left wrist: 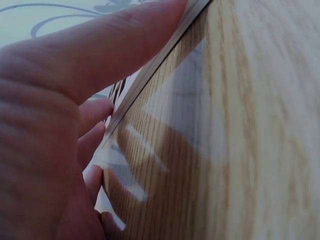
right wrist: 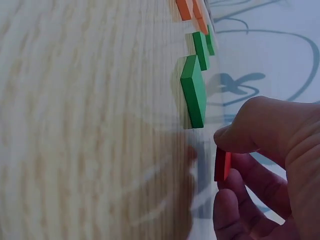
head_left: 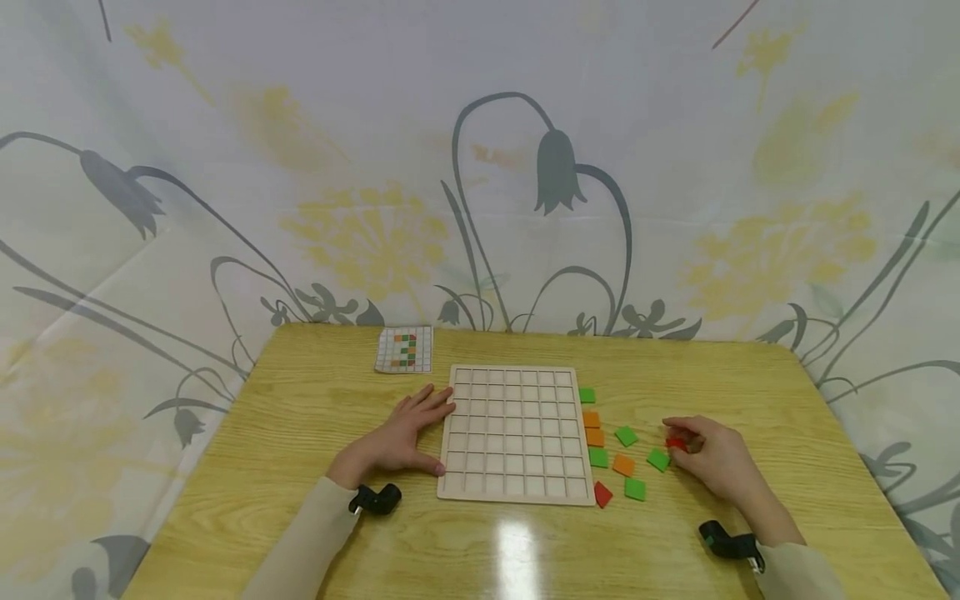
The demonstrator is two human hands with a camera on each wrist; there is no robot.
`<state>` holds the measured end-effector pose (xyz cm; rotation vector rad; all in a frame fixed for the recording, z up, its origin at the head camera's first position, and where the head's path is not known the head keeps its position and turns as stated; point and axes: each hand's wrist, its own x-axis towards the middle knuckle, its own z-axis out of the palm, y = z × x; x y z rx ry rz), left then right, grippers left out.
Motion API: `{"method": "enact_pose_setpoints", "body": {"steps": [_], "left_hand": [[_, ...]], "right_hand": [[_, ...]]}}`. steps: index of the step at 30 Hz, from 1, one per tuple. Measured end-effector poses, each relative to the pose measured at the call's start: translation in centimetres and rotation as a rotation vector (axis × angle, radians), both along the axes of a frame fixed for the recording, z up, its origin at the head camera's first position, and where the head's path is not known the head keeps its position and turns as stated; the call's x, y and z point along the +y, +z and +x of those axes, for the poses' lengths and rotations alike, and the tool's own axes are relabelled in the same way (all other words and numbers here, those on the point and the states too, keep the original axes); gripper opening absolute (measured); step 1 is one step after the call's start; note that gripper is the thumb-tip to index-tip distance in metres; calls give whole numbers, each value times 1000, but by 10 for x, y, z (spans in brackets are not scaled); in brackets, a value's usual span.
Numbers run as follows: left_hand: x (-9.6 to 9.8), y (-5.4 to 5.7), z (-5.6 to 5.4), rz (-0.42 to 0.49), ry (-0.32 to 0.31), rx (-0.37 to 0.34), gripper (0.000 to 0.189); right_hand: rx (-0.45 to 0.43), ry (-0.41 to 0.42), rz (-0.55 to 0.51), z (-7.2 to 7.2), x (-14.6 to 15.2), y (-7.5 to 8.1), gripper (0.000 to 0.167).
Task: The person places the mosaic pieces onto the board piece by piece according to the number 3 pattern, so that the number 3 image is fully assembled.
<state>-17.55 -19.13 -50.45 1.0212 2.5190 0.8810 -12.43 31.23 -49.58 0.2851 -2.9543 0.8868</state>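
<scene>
A pale wooden grid board [head_left: 516, 435] lies on the table, its square cells bare. My left hand [head_left: 401, 437] rests at the board's left edge, fingers spread and relaxed, with fingertips and thumb against the frame. To the right of the board, my right hand [head_left: 712, 458] pinches a red square tile [right wrist: 222, 165] between thumb and fingers. Close beside that hand lies a green tile [head_left: 658, 459]. Another red tile [head_left: 603, 494] sits by the board's lower right corner.
Along the board's right side lie several loose tiles, among them an orange tile [head_left: 623, 465] and a green tile [head_left: 634, 489]. Behind the board to the left is a paper card [head_left: 404, 349] printed with a coloured grid pattern. A flowered curtain [head_left: 510, 167] hangs behind the table [head_left: 330, 358].
</scene>
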Motion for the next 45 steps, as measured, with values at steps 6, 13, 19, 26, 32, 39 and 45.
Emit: {"method": "enact_pose_setpoints", "body": {"steps": [6,13,19,26,32,39,45], "left_hand": [[-2,-3,-1,8,-1,-1,98],[-1,-5,0,14,5,16,98],[0,-5,1,2,19,20,98],[0,-2,2,2,30,17,99],[0,-2,3,6,28,6,98],[0,-2,4,4,33,5,97],[0,-5,3,-6,38,13,98]], "right_hand": [[17,-4,-17,-5,-7,3,33],[100,32,-47,-13,-24,4,28],[102,32,-92,-21,-43,8,27],[94,72,-150,-32,-63,9,24],[100,136,-223,-40,-80,4,20],[79,182,-278,-51,-100,1,19],[44,148,-343,-62,-119,0,17]]}}
